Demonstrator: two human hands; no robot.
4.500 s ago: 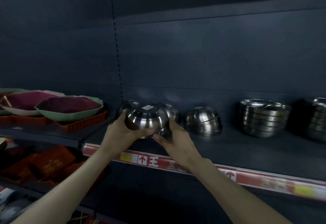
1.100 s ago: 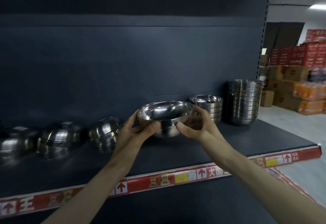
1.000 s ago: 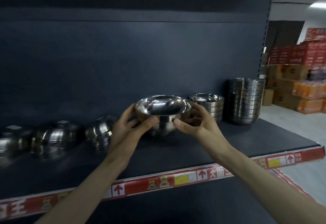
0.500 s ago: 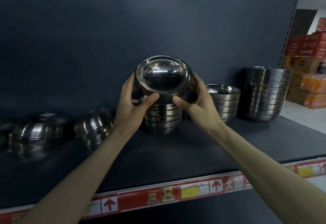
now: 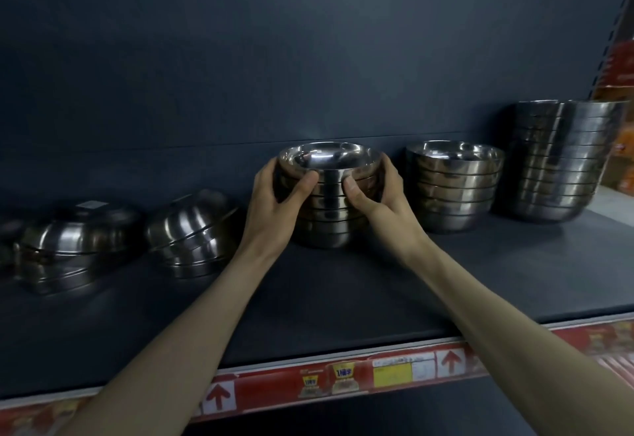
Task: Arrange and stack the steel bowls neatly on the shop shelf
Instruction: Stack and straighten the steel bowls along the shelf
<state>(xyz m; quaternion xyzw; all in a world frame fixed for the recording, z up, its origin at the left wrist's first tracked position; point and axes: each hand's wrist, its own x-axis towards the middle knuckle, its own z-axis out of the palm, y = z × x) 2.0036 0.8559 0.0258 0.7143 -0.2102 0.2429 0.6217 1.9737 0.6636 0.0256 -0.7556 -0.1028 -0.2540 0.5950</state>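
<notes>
Between my palms, the top steel bowl (image 5: 326, 161) is sitting open side up on its stack (image 5: 326, 226), which is standing on the dark shelf (image 5: 377, 298). My left hand (image 5: 274, 206) is curling round the bowl's left side, thumb pressing on the front, and my right hand (image 5: 380, 202) is gripping the right side likewise. Just right of my right hand a shorter stack (image 5: 453, 192) is standing, with a tall stack (image 5: 562, 168) beyond it. Left of my left hand, two piles of upturned bowls (image 5: 192, 233) are resting, the nearer one leaning. Below my wrists a red price strip (image 5: 343, 384) is running along the shelf edge.
</notes>
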